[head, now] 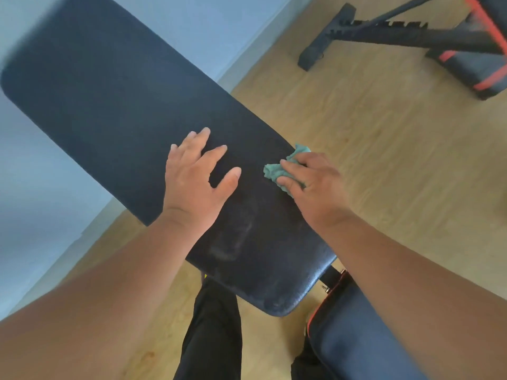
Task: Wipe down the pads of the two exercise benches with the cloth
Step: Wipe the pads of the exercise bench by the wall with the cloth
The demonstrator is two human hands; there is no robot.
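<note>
1. Under the right hand [315, 179], at about four o'clock from the frame's centre, the teal cloth [274, 171] lies bunched on the back pad [123, 100]; fingers curl round it, pinching it down.
2. Soft, light and limp, it should be best held wadded in the palm.
3. At nine o'clock from the cloth, the left hand [197, 171] rests spread flat, steadying the pad.
4. At one o'clock stands the second bench [452, 39], its pad red-trimmed.

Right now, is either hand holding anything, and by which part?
The right hand grips the bunched teal cloth from on top, pressing it onto the bench pad. The left hand holds nothing; it rests flat on the pad.
</note>
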